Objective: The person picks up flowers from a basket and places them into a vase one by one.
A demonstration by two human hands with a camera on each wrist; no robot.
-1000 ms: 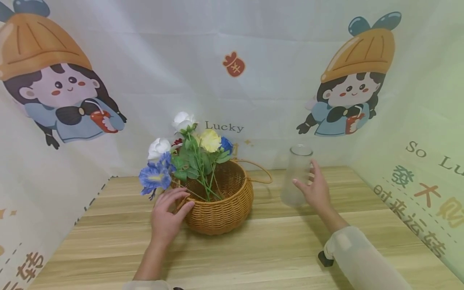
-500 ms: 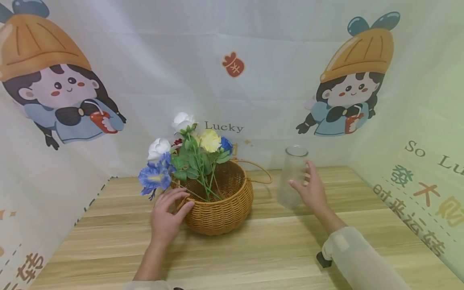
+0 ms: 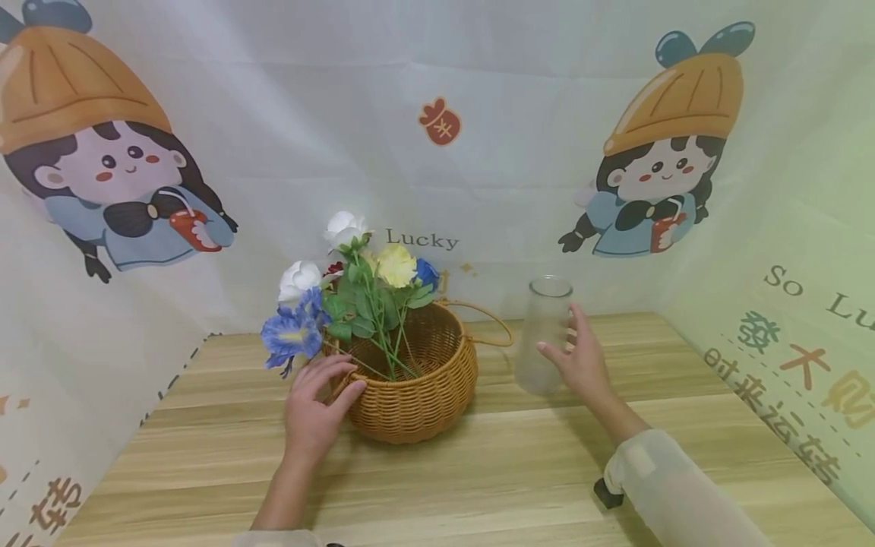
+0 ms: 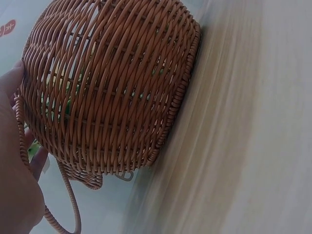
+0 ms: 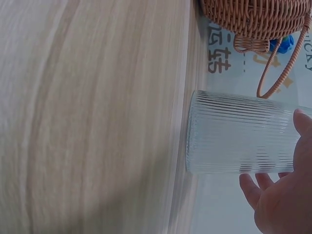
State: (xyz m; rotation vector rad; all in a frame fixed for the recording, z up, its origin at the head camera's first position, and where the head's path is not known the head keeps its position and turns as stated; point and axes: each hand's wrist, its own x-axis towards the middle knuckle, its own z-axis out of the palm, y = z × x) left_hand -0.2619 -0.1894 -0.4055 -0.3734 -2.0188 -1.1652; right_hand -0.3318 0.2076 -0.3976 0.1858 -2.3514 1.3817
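In the head view a round wicker basket (image 3: 417, 410) stands on the table, its left rim gripped by my left hand (image 3: 316, 418). White, yellow, blue and dark red flowers (image 3: 396, 265) lean out of it, stems inside. To its right, a ribbed clear glass vase (image 3: 538, 342) stands upright and appears empty, with my right hand (image 3: 586, 368) curled round its right side. The left wrist view has the basket's woven side (image 4: 112, 92) beside the hand (image 4: 19, 170). Thumb and fingers of the hand (image 5: 287, 195) hold opposite sides of the vase (image 5: 229, 134) in the right wrist view.
The wooden table (image 3: 437, 486) reaches back to a printed white cloth (image 3: 506, 152) that hangs behind it and along both sides. A looped wicker handle (image 3: 494, 342) sticks out from the basket's right side, between basket and vase.
My right hand and the vase have shifted a little to the left, closer to the basket. The left hand, basket and flowers have stayed put.
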